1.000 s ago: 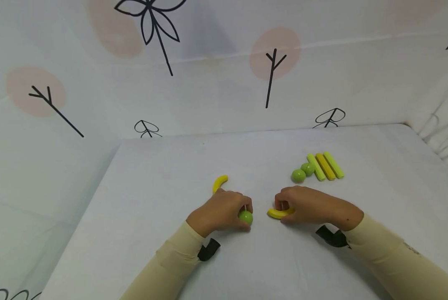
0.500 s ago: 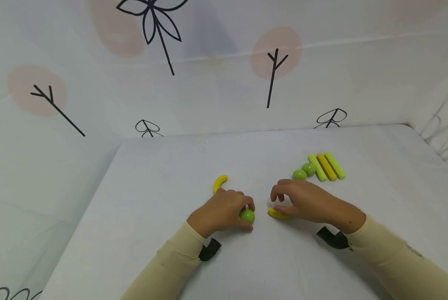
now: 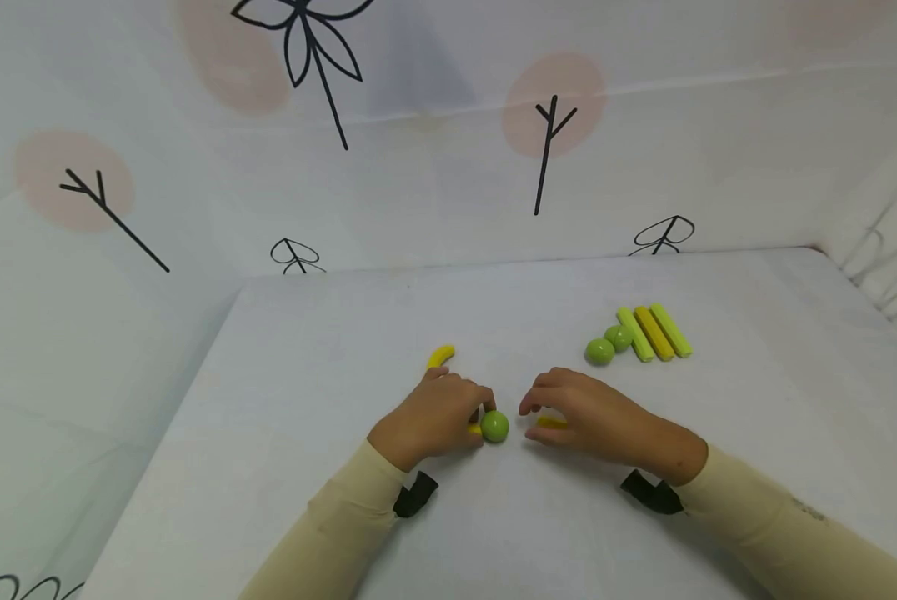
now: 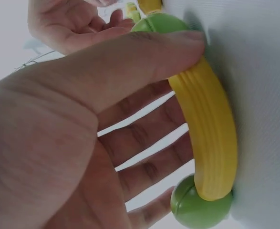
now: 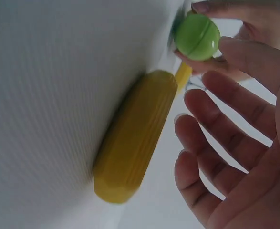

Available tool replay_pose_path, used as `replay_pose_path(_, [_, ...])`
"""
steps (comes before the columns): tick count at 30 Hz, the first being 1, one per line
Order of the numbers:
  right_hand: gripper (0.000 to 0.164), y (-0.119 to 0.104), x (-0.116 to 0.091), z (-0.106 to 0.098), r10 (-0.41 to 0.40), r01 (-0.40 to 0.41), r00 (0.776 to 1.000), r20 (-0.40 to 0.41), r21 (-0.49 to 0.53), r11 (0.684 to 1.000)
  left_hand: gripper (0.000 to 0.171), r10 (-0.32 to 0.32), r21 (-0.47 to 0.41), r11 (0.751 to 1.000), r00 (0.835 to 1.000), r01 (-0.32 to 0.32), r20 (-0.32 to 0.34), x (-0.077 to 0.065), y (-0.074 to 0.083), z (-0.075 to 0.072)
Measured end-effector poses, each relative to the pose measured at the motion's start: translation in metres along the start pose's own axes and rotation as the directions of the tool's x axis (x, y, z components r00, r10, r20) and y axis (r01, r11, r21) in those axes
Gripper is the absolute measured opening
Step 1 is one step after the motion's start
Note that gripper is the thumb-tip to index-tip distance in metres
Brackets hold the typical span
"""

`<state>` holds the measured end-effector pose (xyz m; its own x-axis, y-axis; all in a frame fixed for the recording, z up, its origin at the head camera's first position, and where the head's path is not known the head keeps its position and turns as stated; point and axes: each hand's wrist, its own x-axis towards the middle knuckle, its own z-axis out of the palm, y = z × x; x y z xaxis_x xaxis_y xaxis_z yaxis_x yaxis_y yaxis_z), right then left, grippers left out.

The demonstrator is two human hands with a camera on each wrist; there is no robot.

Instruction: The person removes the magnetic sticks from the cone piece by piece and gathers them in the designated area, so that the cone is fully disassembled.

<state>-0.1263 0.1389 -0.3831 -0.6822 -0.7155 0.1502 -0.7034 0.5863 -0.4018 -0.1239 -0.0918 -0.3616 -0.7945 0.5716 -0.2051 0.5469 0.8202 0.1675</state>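
Note:
In the head view my left hand (image 3: 433,417) has its thumb and index finger at either side of a green ball (image 3: 495,427), seeming to pinch it. A yellow curved, ridged piece (image 4: 209,129) runs beneath that hand, its near end against the ball. Another green ball (image 4: 199,205) touches its other end in the left wrist view. Beyond the knuckles another yellow curved piece (image 3: 441,356) shows. My right hand (image 3: 594,412) hovers around a further yellow curved piece (image 5: 135,138), fingers loosely bent and apart from it in the right wrist view.
Two green balls (image 3: 600,352) lie at the right rear, beside several short sticks, yellow-green (image 3: 670,330) and yellow (image 3: 654,333). A white cloth covers the table (image 3: 328,333). Behind rises a printed white cloth backdrop (image 3: 433,192).
My right hand lifted off its yellow piece, then came down and left with fingers spread. My left hand slid slightly left; the ball and far yellow piece shifted a little away.

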Motion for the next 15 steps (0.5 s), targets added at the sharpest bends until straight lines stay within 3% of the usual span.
replay_pose_path(5, [0.026, -0.0027, -0.0007, 0.0063, -0.045, 0.044, 0.998, -0.043, -0.032, 0.999, 0.024, 0.029, -0.042, 0.999, 0.999, -0.031, -0.035, 0.0004, -0.0006, -0.0006])
replay_pose_path(15, [0.030, -0.0054, 0.0013, 0.0049, 0.007, -0.010, 0.998, -0.054, -0.049, 0.999, 0.025, 0.115, -0.050, 0.992, 0.990, -0.119, -0.083, 0.0035, 0.0029, -0.0019])
